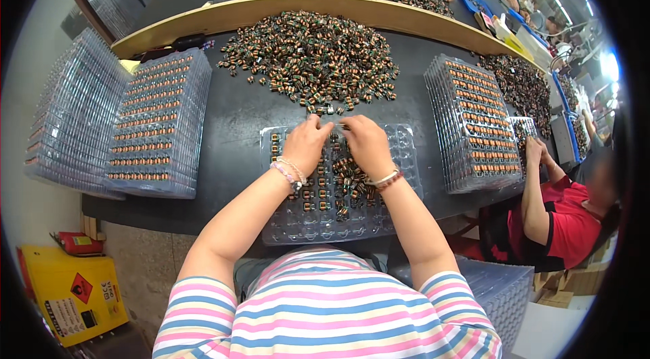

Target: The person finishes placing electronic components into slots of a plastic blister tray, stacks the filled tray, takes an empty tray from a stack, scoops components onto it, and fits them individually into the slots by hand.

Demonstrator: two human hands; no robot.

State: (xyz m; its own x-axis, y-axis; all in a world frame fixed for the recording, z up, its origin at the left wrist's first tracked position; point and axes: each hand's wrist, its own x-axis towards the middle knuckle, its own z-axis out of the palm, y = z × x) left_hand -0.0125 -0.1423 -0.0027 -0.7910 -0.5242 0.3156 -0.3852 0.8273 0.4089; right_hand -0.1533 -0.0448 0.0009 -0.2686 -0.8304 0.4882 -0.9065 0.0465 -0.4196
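In front of me lies a clear plastic tray [403,149] with rows of moulded pockets. Small copper-wound coils [308,198] sit in several of its left-hand pockets, and a loose heap of coils [349,180] lies on its middle. Over the far part of the tray, my left hand [306,144] has its fingers bent and drawn together at the tips. Close beside it, my right hand [367,147] is also closed, thumb and fingers pinched. What either hand pinches is too small and hidden to make out. A large pile of coils [315,54] spreads just beyond the tray.
Stacked trays full of coils [152,115] stand at the left, next to more stacked clear trays [74,108]. Another filled stack [474,122] rises at the right. A wooden board [264,6] borders the table's far side. A person in red [565,217] works at the right.
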